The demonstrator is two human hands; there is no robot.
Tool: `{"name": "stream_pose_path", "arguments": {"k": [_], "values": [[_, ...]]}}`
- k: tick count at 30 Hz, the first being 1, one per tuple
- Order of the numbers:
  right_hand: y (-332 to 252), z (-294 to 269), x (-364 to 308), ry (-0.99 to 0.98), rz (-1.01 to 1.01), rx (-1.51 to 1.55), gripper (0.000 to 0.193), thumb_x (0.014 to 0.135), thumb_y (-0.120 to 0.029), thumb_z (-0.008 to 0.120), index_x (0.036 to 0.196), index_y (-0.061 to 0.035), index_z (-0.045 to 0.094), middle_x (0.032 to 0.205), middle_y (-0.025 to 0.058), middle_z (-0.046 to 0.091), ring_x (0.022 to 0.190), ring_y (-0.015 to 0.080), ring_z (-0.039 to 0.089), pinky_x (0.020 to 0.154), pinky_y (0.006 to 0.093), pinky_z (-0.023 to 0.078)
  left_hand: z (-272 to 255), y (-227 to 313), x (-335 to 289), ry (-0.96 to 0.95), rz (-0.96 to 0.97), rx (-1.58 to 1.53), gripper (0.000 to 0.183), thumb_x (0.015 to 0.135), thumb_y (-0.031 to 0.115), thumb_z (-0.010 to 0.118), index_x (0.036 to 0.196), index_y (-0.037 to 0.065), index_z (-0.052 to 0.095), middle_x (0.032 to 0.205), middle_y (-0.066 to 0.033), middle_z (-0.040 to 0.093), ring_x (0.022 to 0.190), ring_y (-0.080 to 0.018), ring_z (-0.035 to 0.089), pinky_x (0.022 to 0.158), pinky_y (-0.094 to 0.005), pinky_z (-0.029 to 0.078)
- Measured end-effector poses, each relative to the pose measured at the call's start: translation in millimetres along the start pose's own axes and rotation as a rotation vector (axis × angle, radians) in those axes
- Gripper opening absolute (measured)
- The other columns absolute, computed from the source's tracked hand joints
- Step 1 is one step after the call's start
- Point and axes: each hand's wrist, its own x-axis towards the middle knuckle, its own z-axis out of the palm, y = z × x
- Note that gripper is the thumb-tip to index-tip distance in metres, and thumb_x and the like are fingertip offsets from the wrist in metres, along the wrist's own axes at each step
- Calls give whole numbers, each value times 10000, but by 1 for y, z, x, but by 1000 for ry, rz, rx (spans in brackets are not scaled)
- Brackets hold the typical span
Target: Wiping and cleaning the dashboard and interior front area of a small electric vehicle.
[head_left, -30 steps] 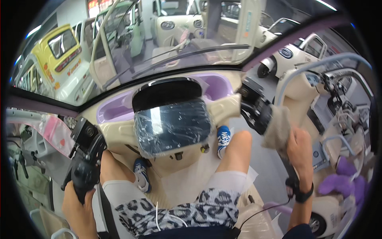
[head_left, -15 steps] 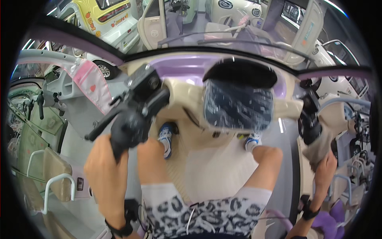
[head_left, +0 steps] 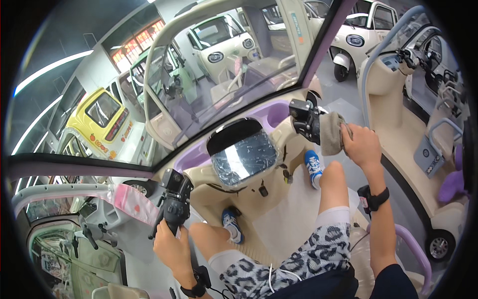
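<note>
I sit at the handlebar of a small beige and lilac electric vehicle. My left hand (head_left: 172, 247) is closed round the lower end of the black left handlebar grip (head_left: 175, 212). At the right end of the bar, my right hand (head_left: 362, 144) is closed on a grey-beige cloth (head_left: 330, 133). That cloth wraps the right grip and hides it; black switch gear (head_left: 305, 119) shows beside it. Between the grips sits a display (head_left: 244, 158) under crinkled clear film, with a black hood above it. A small black fob (head_left: 263, 191) hangs below the display.
A windscreen with a black-edged lower frame (head_left: 199, 135) stands ahead of the bar. Lilac trays (head_left: 275, 113) lie behind it. A purple armrest (head_left: 416, 249) curves at my right. Other small vehicles surround me, including a yellow and white one (head_left: 97, 119) and a beige one (head_left: 386, 94).
My view has turned and tilted, so the handlebar now slants up to the right. Both hands stay at the grips, and the right hand still has the cloth.
</note>
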Motion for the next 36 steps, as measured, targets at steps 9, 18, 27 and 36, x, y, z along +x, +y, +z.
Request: {"name": "stream_pose_path", "arguments": {"k": [9,18,27,36], "values": [[9,9,-1,18,-93,16,427,959,-392,476,797,-45,667,746,233,639,739,439,610,690,514,470,4,0,6,70,13,58,391,727,209,707,1055,24,600,896,-118,623,809,-324,624,714,-422,485],[-6,13,-14,27,-99,-64,334,955,-346,527,915,-48,672,805,227,659,784,423,628,702,475,485,6,-1,2,64,-33,11,367,730,193,696,1043,29,599,917,-145,644,824,-355,625,727,-429,483],[-32,96,-130,203,-371,809,440,937,-107,593,1330,48,470,1223,178,614,1095,262,614,972,349,453,17,-4,4,134,19,57,371,709,202,714,1022,31,611,848,-73,595,763,-251,609,688,-371,474],[-103,195,-138,-388,169,1256,373,886,-11,556,1252,57,544,1197,168,622,1131,209,584,956,296,434,13,3,1,87,-41,45,420,721,198,720,1104,64,613,942,-88,637,865,-281,621,750,-386,488]]}}
